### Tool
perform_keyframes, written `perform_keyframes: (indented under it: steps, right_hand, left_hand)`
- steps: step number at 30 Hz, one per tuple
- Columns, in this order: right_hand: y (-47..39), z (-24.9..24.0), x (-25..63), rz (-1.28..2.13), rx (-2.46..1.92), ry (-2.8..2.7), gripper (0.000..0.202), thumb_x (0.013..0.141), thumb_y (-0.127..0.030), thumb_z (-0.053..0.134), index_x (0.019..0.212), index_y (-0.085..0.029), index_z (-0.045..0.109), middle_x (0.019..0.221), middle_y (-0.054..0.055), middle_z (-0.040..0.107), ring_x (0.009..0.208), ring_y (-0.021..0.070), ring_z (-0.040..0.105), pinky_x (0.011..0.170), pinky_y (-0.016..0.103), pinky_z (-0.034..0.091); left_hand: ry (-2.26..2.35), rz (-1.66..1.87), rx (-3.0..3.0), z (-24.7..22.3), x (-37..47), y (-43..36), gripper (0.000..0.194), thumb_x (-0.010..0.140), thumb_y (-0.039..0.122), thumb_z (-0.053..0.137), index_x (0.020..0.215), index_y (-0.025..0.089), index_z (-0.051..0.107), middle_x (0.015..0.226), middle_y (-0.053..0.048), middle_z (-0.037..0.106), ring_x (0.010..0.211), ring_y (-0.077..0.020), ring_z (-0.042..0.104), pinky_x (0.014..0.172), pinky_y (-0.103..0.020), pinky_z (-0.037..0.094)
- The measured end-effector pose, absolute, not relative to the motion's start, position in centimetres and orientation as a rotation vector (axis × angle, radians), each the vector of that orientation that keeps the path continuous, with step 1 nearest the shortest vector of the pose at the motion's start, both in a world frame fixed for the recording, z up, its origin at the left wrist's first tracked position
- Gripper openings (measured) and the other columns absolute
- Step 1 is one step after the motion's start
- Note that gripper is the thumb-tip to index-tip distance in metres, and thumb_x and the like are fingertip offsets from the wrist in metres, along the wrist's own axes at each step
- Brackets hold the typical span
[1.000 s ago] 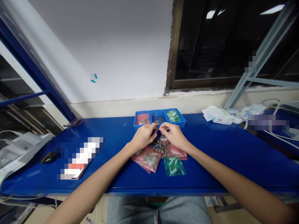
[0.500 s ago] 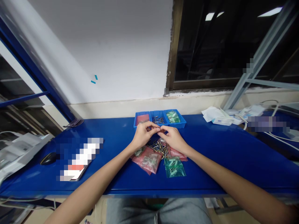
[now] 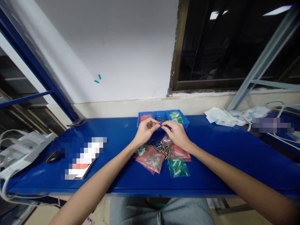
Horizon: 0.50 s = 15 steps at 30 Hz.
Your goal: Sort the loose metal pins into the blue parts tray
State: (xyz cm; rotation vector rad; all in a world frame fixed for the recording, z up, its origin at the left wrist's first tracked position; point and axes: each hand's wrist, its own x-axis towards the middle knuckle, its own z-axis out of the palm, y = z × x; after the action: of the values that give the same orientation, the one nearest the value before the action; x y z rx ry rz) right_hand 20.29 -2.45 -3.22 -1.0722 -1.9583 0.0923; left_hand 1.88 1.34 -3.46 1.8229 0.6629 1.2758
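My left hand (image 3: 145, 131) and my right hand (image 3: 176, 132) meet fingertip to fingertip just in front of the blue bins. Both are pinched; anything between the fingertips is too small to make out. Below them lies a loose pile of thin metal pins (image 3: 166, 149). Around the pile are a pink bag of small parts (image 3: 153, 160), a green bag of pale pieces (image 3: 178, 167) and another pink bag (image 3: 181, 152) by my right wrist. Behind the hands, a blue three-part bin (image 3: 186, 122) holds pink material, metal pins (image 3: 161, 119) and green bags (image 3: 175, 117).
On the blue table (image 3: 217, 156), a black mouse (image 3: 53, 157) and a partly blurred phone (image 3: 85, 164) lie at the left. White packets (image 3: 221, 117) and cables are at the back right. A white device (image 3: 25, 150) stands at the far left edge.
The view has shifted slightly, so the table things sit a little further right. The fingertips have drawn slightly apart and up over the bin's front edge.
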Motion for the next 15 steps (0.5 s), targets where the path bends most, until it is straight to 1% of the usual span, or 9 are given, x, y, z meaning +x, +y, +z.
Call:
perform_keyframes:
  steps: [3, 6, 8, 10, 13, 15]
  right_hand:
    - [-1.5, -3.2, 20.4, 0.024, -1.066, -1.998, 0.016, 0.097, -0.022, 0.051, 0.095, -0.022, 0.068, 0.095, 0.005, 0.07, 0.092, 0.0224, 0.063, 0.087, 0.037, 0.046]
    - [0.2, -3.1, 20.9, -0.092, -1.131, -2.008, 0.021, 0.098, -0.022, 0.048, 0.096, -0.021, 0.069, 0.095, 0.007, 0.069, 0.094, 0.0239, 0.06, 0.089, 0.039, 0.044]
    - [1.3, -2.9, 21.3, -0.173, -1.204, -2.021, 0.021, 0.097, -0.022, 0.049, 0.097, -0.02, 0.069, 0.095, 0.009, 0.068, 0.095, 0.0256, 0.058, 0.088, 0.04, 0.045]
    - [2.0, -2.6, 21.6, -0.25, -1.252, -2.049, 0.019, 0.096, -0.022, 0.051, 0.101, -0.018, 0.069, 0.099, 0.011, 0.068, 0.098, 0.0276, 0.056, 0.087, 0.041, 0.045]
    - [1.4, -2.2, 21.7, -0.302, -1.231, -2.079, 0.022, 0.095, -0.022, 0.051, 0.109, -0.016, 0.067, 0.105, 0.012, 0.065, 0.103, 0.0287, 0.053, 0.09, 0.043, 0.044]
    - [0.0, -2.2, 21.6, -0.268, -1.187, -2.088, 0.022, 0.097, -0.021, 0.048, 0.105, -0.017, 0.067, 0.103, 0.011, 0.064, 0.103, 0.0271, 0.054, 0.091, 0.042, 0.044]
  left_hand:
    - [0.719, 1.292, 1.921, -3.3, 1.7, 1.2, 0.015, 0.088, 0.027, 0.066, 0.094, 0.014, 0.063, 0.088, -0.007, 0.07, 0.078, -0.0154, 0.066, 0.069, -0.028, 0.054]
    - [0.86, 1.361, 2.107, -3.0, 1.4, 1.0, 0.024, 0.091, 0.026, 0.061, 0.112, 0.015, 0.059, 0.098, -0.008, 0.069, 0.079, -0.0149, 0.065, 0.066, -0.026, 0.052]
    - [0.899, 1.374, 2.246, -2.6, 1.1, 0.9, 0.026, 0.093, 0.025, 0.058, 0.118, 0.015, 0.057, 0.1, -0.008, 0.069, 0.079, -0.0148, 0.065, 0.066, -0.026, 0.051]
    - [0.893, 1.318, 2.36, -2.2, 0.7, 0.9, 0.02, 0.094, 0.023, 0.054, 0.112, 0.015, 0.06, 0.092, -0.006, 0.069, 0.078, -0.0147, 0.065, 0.067, -0.026, 0.05]
    - [0.857, 1.091, 2.49, -1.7, -0.1, 1.3, 0.015, 0.092, 0.019, 0.054, 0.102, 0.015, 0.064, 0.082, -0.003, 0.069, 0.072, -0.0136, 0.064, 0.066, -0.026, 0.048]
    - [0.809, 0.903, 2.546, -1.4, -0.6, 1.5, 0.016, 0.09, 0.017, 0.054, 0.101, 0.015, 0.065, 0.08, -0.002, 0.069, 0.069, -0.0128, 0.063, 0.065, -0.025, 0.047]
